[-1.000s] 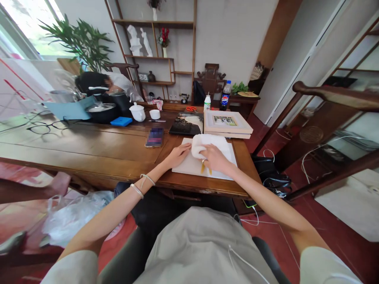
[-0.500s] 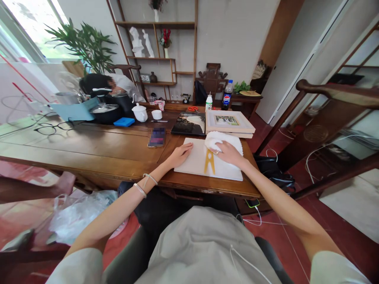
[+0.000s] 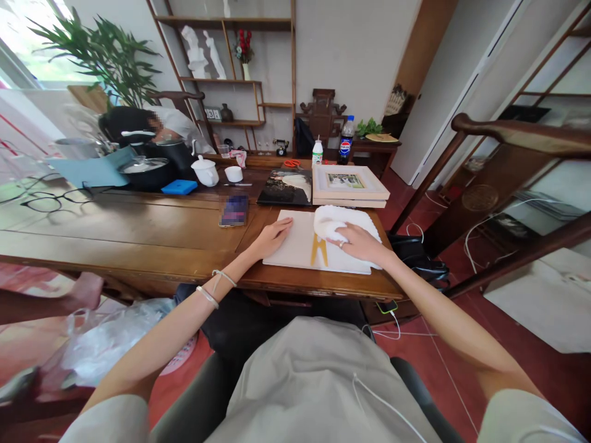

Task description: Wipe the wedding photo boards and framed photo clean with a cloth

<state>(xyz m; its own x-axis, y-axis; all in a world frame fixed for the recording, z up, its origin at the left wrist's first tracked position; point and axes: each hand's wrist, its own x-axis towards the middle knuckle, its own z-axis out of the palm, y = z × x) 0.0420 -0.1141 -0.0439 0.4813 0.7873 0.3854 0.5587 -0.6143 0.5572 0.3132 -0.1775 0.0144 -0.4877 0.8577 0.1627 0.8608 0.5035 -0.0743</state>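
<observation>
A thin white board (image 3: pixel 290 253) lies flat near the table's front edge, with a yellow A-shaped figure (image 3: pixel 318 252) on its face. My left hand (image 3: pixel 273 237) rests on the board's left side, fingers stretched out and holding nothing. Under my right hand (image 3: pixel 362 243) is a bunched white cloth (image 3: pixel 344 216), gripped by the fingers and pressed on the board. It covers the top of the yellow figure and spreads over the board's right part. Whether the figure is printed or a separate piece, I cannot tell.
Behind the board lie a dark picture panel (image 3: pixel 286 187) and stacked pale frames (image 3: pixel 353 184). A phone (image 3: pixel 233 210) is to the left. Farther back stand a white bottle (image 3: pixel 317 152), a cola bottle (image 3: pixel 346 141) and a teapot (image 3: pixel 205 171). Across the table a person (image 3: pixel 178 123) leans down.
My right hand has moved the cloth slightly toward me, over the upper part of the yellow figure. My left hand stays on the board. The whole view has shifted a little.
</observation>
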